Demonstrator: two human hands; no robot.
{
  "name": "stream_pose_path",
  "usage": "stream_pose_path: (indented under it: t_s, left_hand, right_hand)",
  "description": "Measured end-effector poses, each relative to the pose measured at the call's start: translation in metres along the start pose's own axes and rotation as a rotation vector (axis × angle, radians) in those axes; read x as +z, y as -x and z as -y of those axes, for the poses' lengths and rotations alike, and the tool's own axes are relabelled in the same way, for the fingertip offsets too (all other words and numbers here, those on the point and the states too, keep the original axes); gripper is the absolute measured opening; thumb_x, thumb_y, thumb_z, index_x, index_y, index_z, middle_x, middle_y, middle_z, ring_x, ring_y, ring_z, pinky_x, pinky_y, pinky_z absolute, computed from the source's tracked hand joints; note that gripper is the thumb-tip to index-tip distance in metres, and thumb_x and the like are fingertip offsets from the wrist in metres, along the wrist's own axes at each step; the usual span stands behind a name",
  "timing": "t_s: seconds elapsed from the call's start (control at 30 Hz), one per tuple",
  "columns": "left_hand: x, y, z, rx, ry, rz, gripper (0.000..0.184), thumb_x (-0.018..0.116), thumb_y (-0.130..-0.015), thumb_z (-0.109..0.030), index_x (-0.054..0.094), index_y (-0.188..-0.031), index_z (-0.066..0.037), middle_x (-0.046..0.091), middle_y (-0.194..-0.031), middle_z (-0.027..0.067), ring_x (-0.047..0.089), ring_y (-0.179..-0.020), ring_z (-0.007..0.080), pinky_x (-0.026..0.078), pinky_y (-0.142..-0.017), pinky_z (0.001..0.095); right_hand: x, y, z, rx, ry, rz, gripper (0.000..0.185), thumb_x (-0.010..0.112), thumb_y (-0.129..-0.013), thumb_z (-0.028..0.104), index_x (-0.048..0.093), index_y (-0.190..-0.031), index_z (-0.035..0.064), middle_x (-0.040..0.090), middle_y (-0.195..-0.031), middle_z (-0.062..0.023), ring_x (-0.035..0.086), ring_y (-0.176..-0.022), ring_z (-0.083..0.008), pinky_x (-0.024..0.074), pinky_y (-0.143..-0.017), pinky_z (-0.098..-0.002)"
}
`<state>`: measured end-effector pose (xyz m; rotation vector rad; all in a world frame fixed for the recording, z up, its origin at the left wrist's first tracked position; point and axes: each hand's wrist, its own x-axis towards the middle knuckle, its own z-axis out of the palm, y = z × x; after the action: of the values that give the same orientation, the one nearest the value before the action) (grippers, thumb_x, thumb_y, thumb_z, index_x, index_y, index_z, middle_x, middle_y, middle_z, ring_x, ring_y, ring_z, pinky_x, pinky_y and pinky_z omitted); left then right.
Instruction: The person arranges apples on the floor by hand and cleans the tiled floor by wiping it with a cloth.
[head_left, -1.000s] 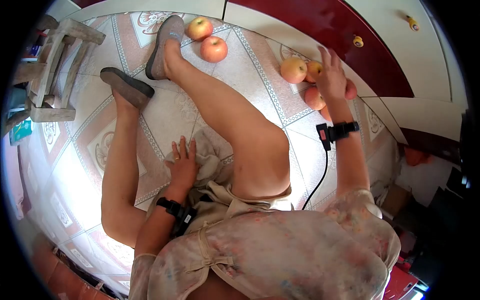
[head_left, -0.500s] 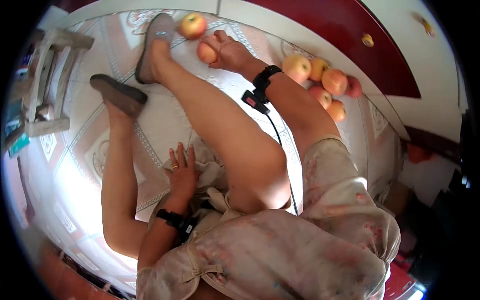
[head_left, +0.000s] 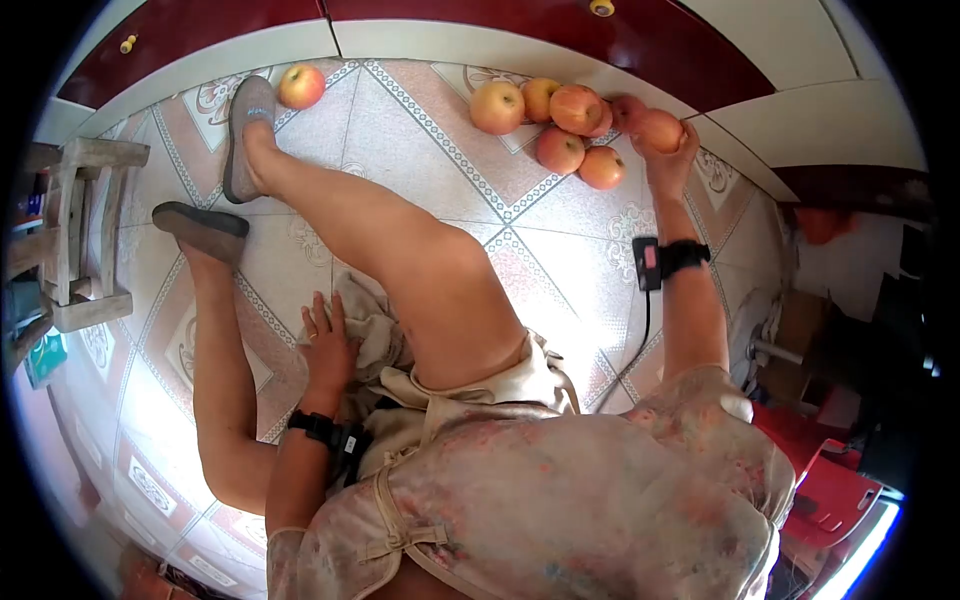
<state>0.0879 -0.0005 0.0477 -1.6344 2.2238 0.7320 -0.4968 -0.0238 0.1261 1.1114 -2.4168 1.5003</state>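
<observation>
My right hand (head_left: 675,158) is wrapped round a red-yellow apple (head_left: 660,131) at the right end of a cluster of apples (head_left: 577,108) on the tiled floor. A darker red apple (head_left: 627,113) sits just beside the held one. The cluster lies close to the cabinet base. My left hand (head_left: 328,345) lies flat with fingers spread, near beige cloth (head_left: 372,318) by my lap, and holds nothing. One single apple (head_left: 301,87) rests apart, next to my shoe (head_left: 248,135).
Red and cream cabinets (head_left: 560,40) with yellow knobs run along the far side. On the left stands a wooden stool (head_left: 95,235). A red plastic chair (head_left: 830,495) is at the lower right. A cable hangs from my right wrist strap (head_left: 685,255).
My right hand has carried the apple rightward, from near the single apple to the cluster's right end. The camera view has shifted. My left hand stays by my lap.
</observation>
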Motion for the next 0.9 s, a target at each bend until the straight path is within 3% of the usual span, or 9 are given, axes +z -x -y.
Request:
stream_pose_path:
  t_s: [0.1,0.17,0.27,0.33,0.53,0.63,0.73,0.83,0.9]
  left_hand:
    - [0.001,-0.001,0.000,0.001,0.017,-0.001,0.096,0.074,-0.082,-0.019,0.013,-0.156,-0.020,0.003,-0.162,0.0132,0.007,-0.147,0.0442,0.035,-0.094,0.0755]
    - [0.006,0.000,0.008,0.047,0.092,-0.037,0.096,0.074,-0.082,-0.019,0.013,-0.156,-0.020,0.003,-0.162,0.0128,0.007,-0.147,0.0438,0.034,-0.095,0.0756]
    - [-0.002,0.004,0.005,0.049,0.109,-0.034,0.096,0.074,-0.081,-0.017,0.014,-0.155,-0.021,0.003,-0.162,0.0119,0.006,-0.147,0.0429,0.032,-0.096,0.0757]
    - [-0.005,0.004,0.000,0.026,0.084,-0.009,0.096,0.075,-0.080,-0.017,0.014,-0.155,-0.021,0.003,-0.163,0.0113,0.006,-0.148,0.0422,0.032,-0.097,0.0757]
    - [-0.004,0.001,-0.004,-0.020,0.059,0.017,0.095,0.075,-0.080,-0.017,0.016,-0.155,-0.021,0.002,-0.163,0.0106,0.005,-0.148,0.0416,0.030,-0.098,0.0762]
    - [-0.007,0.005,0.000,-0.021,0.041,0.023,0.093,0.074,-0.081,-0.019,0.017,-0.154,-0.021,0.002,-0.163,0.0110,0.005,-0.148,0.0424,0.029,-0.098,0.0769]
    - [-0.015,0.004,-0.009,-0.047,0.012,0.051,0.092,0.074,-0.082,-0.021,0.018,-0.154,-0.020,0.002,-0.163,0.0115,0.006,-0.147,0.0430,0.029,-0.097,0.0775]
    - [-0.012,0.006,-0.007,-0.053,0.013,0.056,0.091,0.073,-0.082,-0.024,0.017,-0.155,-0.020,0.002,-0.163,0.0116,0.006,-0.147,0.0430,0.029,-0.097,0.0780]
    - [-0.015,0.005,-0.010,-0.063,-0.021,0.072,0.091,0.072,-0.083,-0.025,0.017,-0.155,-0.020,0.002,-0.163,0.0113,0.006,-0.147,0.0425,0.028,-0.097,0.0784]
  right_hand:
    - [-0.015,-0.004,-0.055,0.090,0.410,0.069,0.094,0.091,-0.059,0.022,0.038,-0.138,0.0173,0.045,-0.132,-0.0189,0.048,-0.121,-0.0371,0.0433,-0.102,-0.0448]
    - [-0.017,0.004,-0.077,0.196,0.618,0.179,0.099,0.090,-0.055,0.026,0.038,-0.138,0.0114,0.050,-0.129,-0.0209,0.051,-0.120,-0.0363,0.0437,-0.102,-0.0430]
    - [-0.010,0.009,-0.100,0.571,0.600,0.216,0.099,0.092,-0.057,0.031,0.037,-0.139,0.0235,0.043,-0.138,-0.0190,0.051,-0.123,-0.0361,0.0460,-0.101,-0.0452]
    - [-0.002,0.015,-0.104,0.745,0.522,0.128,0.100,0.092,-0.057,0.033,0.036,-0.140,0.0233,0.044,-0.138,-0.0173,0.054,-0.119,-0.0333,0.0489,-0.098,-0.0441]
    - [0.017,-0.007,-0.096,0.759,0.133,0.248,0.077,0.075,-0.079,0.044,0.036,-0.142,0.0223,0.062,-0.119,-0.0180,0.065,-0.101,-0.0295,0.0551,-0.083,-0.0411]
    - [0.018,-0.014,-0.097,0.784,0.202,0.198,0.066,0.060,-0.088,0.049,0.039,-0.142,0.0155,0.064,-0.115,-0.0207,0.064,-0.104,-0.0339,0.0522,-0.087,-0.0425]
    - [0.026,-0.034,-0.109,0.389,0.618,0.192,0.067,0.055,-0.090,0.051,0.042,-0.139,0.0079,0.061,-0.123,-0.0220,0.061,-0.110,-0.0385,0.0486,-0.093,-0.0429]
    - [0.035,-0.036,-0.028,0.061,0.483,0.166,0.053,0.053,-0.096,0.034,0.045,-0.138,0.0042,0.057,-0.129,-0.0231,0.058,-0.115,-0.0394,0.0453,-0.099,-0.0422]
    - [0.069,-0.030,0.049,0.005,0.035,0.233,0.042,0.052,-0.097,0.021,0.049,-0.134,0.0015,0.057,-0.129,-0.0230,0.056,-0.118,-0.0358,0.0446,-0.100,-0.0416]
